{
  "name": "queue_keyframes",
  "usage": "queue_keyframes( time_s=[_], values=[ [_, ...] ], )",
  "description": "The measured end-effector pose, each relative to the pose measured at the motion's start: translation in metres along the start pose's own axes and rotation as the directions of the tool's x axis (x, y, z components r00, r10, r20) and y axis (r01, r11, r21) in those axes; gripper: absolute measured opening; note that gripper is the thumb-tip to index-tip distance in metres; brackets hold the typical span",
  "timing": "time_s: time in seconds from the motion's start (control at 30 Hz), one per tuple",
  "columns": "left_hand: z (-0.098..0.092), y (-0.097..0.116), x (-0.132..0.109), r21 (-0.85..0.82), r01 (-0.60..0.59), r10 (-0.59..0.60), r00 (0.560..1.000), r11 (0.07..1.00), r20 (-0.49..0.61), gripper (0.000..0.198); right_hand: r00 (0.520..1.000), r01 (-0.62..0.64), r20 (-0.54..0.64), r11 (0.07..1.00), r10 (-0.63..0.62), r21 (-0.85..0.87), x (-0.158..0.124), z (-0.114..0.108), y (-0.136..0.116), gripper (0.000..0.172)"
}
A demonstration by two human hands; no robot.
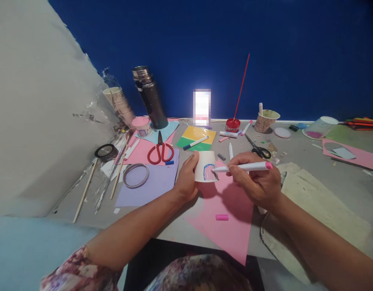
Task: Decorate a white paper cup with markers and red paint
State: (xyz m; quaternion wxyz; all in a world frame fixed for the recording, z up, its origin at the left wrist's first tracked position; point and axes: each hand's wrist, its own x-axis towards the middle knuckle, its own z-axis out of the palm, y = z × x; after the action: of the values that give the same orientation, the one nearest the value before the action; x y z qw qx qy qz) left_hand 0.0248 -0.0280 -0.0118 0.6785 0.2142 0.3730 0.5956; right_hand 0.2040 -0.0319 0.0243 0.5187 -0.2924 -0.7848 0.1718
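Observation:
My left hand (186, 180) is closed around a white paper cup (205, 163), holding it on its side above a pink paper sheet (227, 218). On the cup's wall is a small drawing with a blue arch and pink colouring. My right hand (256, 182) pinches a white marker with a pink end (247, 166), and its tip touches the drawing on the cup. A pink marker cap (222, 217) lies on the pink sheet below my hands.
Red scissors (160, 152), tape rolls (136, 175), a lilac sheet (153, 182), a dark flask (150, 97), stacked paper cups (120, 105), black scissors (259, 150), loose markers, a red paint pot with a stick (233, 124) and a patterned cup (265, 120) crowd the grey table. A cloth bag (313, 202) lies right.

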Motion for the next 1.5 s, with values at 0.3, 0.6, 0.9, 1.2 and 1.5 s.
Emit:
queue_keyframes(
  time_s=[0.3,0.6,0.9,1.2,1.5],
  values=[
    [0.003,0.004,-0.002,-0.049,0.072,-0.073,0.997,0.996,-0.018,0.044,1.0,-0.006,0.019,1.0,0.006,0.022,0.001,-0.001,-0.001,0.017],
    [0.001,0.001,-0.001,-0.047,0.086,-0.086,0.996,0.995,-0.009,0.04,0.998,0.013,0.061,1.0,-0.014,0.027,0.002,0.0,0.001,0.016],
    [-0.004,-0.002,-0.001,0.005,0.069,-0.069,0.997,0.998,-0.02,0.042,0.998,-0.059,0.042,0.993,0.055,0.107,0.003,0.002,0.002,0.017],
    [-0.013,-0.004,0.003,0.082,0.017,-0.017,1.0,0.996,-0.003,0.05,0.992,-0.118,0.059,0.982,0.11,0.147,0.004,0.004,0.003,0.016],
    [-0.014,-0.006,0.004,0.148,-0.041,0.043,0.999,0.988,-0.009,0.049,0.999,-0.026,0.047,0.991,0.02,0.129,0.002,0.005,0.006,0.015]
  ],
)
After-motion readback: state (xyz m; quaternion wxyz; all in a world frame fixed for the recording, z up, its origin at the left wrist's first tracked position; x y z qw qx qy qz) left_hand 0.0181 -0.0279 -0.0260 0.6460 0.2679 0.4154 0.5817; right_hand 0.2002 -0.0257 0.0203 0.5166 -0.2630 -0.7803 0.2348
